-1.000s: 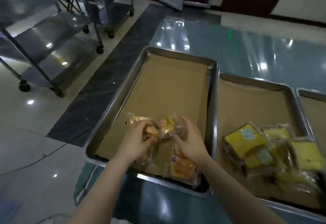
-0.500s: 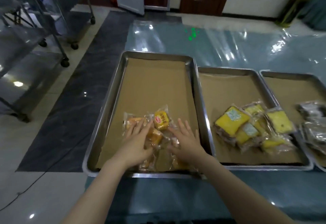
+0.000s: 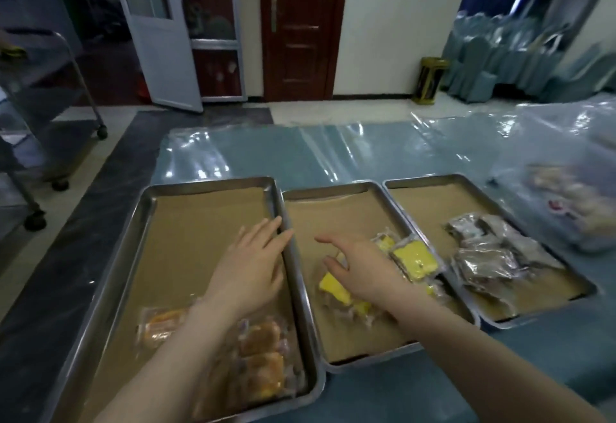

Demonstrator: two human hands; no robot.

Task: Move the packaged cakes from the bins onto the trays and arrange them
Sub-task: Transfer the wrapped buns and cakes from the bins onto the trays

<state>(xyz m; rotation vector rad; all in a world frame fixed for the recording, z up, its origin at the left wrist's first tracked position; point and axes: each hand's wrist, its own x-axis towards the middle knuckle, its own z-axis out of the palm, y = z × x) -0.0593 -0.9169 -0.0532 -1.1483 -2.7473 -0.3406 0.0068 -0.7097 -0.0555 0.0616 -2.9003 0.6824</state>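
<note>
Yellow packaged cakes (image 3: 415, 257): soft slabs in clear wrappers, lying in a loose heap in the near right part of the middle tray (image 3: 333, 186), a steel tray lined with brown paper.
Heading of the cakes: no shared one. The clearest packet lies flat, its long axis slanting from far-left to near-right. A second packet shows beneath the palm, mostly hidden.
Cakes from the grip: directly under and just right of the right hand (image 3: 360, 269).
Right hand: hovers over the heap, palm down, fingers spread and slightly bent, holding nothing. Whether it touches a wrapper I cannot tell.
Left hand (image 3: 253, 266): flat with straight fingers and holding nothing, over the right side of the left steel tray (image 3: 206, 182), fingertips at the rims where the two trays meet.
Nearer hand: the right, by a clear margin. The left would have to cross the rim.
Likely next move: squaring the slanted packets into rows along the tray's length, which probably calls for turning each one.
Orange cakes in clear wrappers (image 3: 263, 352): near end of the left tray, beneath the left forearm.
Dark grey-brown packets (image 3: 486, 262): heaped in the right steel tray (image 3: 450, 179).
Clear plastic bin (image 3: 566, 189): far right on the blue film-covered table (image 3: 333, 152), contents blurred.
</note>
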